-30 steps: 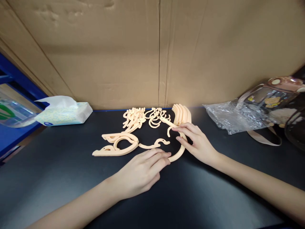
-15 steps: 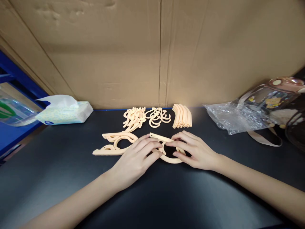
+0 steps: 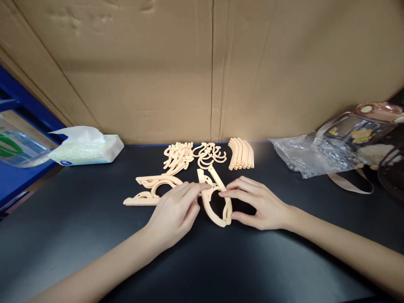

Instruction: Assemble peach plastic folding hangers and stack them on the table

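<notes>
Both hands pinch one peach plastic hanger piece (image 3: 214,202) on the black table (image 3: 78,235), left hand (image 3: 173,214) fingertips at its upper part, right hand (image 3: 259,204) gripping its lower end, assembled hangers (image 3: 151,189) just left.

1. The desk (image 3: 78,235) runs back to a cardboard wall (image 3: 176,71) standing along its far edge.
2. At the middle of the desk lies a curved plastic piece (image 3: 211,205), between the 2 hands: the left hand (image 3: 173,214) touches it from the left, the right hand (image 3: 257,203) from the right.
3. Just left of it, beyond the left hand, lies a stack of arched pieces (image 3: 153,190).
4. Behind these, near the wall, sit a heap of hooks (image 3: 194,155) and, to its right, a row of curved bars (image 3: 241,159).
5. At the far left corner lies a tissue pack (image 3: 85,149).
6. At the far right lies a crumpled plastic bag (image 3: 303,155), with a bottle (image 3: 362,126) behind it.
</notes>
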Demonstrator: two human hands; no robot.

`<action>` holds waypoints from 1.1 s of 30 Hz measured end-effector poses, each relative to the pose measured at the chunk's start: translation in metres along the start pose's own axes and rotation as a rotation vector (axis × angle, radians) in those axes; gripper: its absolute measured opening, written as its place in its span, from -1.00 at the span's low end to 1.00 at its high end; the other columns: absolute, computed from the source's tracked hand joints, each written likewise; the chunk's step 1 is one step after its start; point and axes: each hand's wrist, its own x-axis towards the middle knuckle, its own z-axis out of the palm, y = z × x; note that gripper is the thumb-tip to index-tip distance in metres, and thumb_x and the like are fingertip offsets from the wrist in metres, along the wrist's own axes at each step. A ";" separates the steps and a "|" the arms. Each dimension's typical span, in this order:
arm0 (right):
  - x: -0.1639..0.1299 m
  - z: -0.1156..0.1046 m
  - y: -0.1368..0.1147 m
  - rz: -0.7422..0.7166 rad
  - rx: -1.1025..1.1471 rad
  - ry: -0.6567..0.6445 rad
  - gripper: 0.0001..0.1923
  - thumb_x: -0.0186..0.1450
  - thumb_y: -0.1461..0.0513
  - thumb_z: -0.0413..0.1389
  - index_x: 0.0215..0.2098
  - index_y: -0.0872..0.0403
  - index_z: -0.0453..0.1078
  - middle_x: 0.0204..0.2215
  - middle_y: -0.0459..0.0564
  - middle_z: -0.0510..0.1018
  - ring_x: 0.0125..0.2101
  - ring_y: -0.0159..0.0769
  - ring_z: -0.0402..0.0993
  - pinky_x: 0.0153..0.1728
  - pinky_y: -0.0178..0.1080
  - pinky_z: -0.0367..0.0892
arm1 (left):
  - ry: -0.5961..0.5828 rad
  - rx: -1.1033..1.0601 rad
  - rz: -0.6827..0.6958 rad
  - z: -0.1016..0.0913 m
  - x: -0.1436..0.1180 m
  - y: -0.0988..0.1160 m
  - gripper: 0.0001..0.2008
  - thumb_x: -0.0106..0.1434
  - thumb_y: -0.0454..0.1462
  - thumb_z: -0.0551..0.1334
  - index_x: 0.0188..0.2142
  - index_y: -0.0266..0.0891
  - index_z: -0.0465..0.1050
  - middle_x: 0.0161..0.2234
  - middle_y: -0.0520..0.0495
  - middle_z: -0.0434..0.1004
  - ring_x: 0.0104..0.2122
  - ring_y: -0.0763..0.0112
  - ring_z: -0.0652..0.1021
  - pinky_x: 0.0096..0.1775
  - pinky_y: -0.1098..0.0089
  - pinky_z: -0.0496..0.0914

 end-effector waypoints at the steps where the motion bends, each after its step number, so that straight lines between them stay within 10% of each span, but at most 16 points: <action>1: 0.000 0.000 -0.001 -0.008 0.002 -0.005 -0.60 0.28 0.12 0.10 0.05 0.08 0.32 -0.15 0.05 0.46 -0.18 -0.30 0.34 -0.15 -0.20 0.34 | -0.024 -0.126 -0.092 0.000 0.000 0.002 -0.71 0.36 -0.37 -0.09 -0.04 -0.19 0.30 -0.28 -0.01 0.47 -0.32 0.42 0.47 -0.30 0.40 0.33; 5: 0.000 0.001 -0.003 -0.068 -0.012 -0.038 -0.50 0.28 0.05 0.09 0.11 0.11 0.26 -0.02 0.07 0.45 -0.07 -0.27 0.34 -0.04 -0.17 0.30 | -0.070 -0.462 -0.363 0.003 0.000 0.007 -0.79 0.39 -0.18 -0.01 -0.06 -0.14 0.28 -0.20 0.02 0.44 -0.34 0.46 0.43 -0.31 0.44 0.34; 11: 0.001 0.002 0.002 0.048 -0.087 -0.057 -0.62 0.41 0.17 -0.10 0.15 0.10 0.19 0.02 0.03 0.46 0.01 -0.29 0.33 0.01 -0.17 0.26 | -0.090 -0.520 -0.423 0.008 0.001 0.008 -0.86 0.36 -0.18 0.06 -0.12 -0.09 0.29 -0.23 0.08 0.38 -0.40 0.50 0.32 -0.32 0.47 0.27; 19: 0.002 0.004 0.011 0.175 -0.253 0.042 -0.69 0.35 0.17 0.03 0.03 0.07 0.32 -0.33 -0.06 0.53 -0.26 -0.29 0.41 -0.15 -0.17 0.29 | -0.164 -0.496 -0.384 0.008 0.002 0.008 -0.81 0.23 -0.25 0.20 -0.16 -0.09 0.26 -0.32 0.12 0.34 -0.38 0.49 0.34 -0.33 0.48 0.27; 33: -0.001 0.004 0.020 0.215 -0.299 0.024 -0.69 0.27 0.47 -0.05 -0.20 0.05 0.44 -0.20 0.00 0.49 -0.16 -0.23 0.37 -0.13 -0.15 0.26 | -0.127 0.081 -0.099 0.003 -0.003 0.004 -0.71 0.25 -0.35 0.06 -0.02 -0.17 0.16 -0.17 -0.07 0.42 -0.22 0.25 0.45 -0.20 0.25 0.33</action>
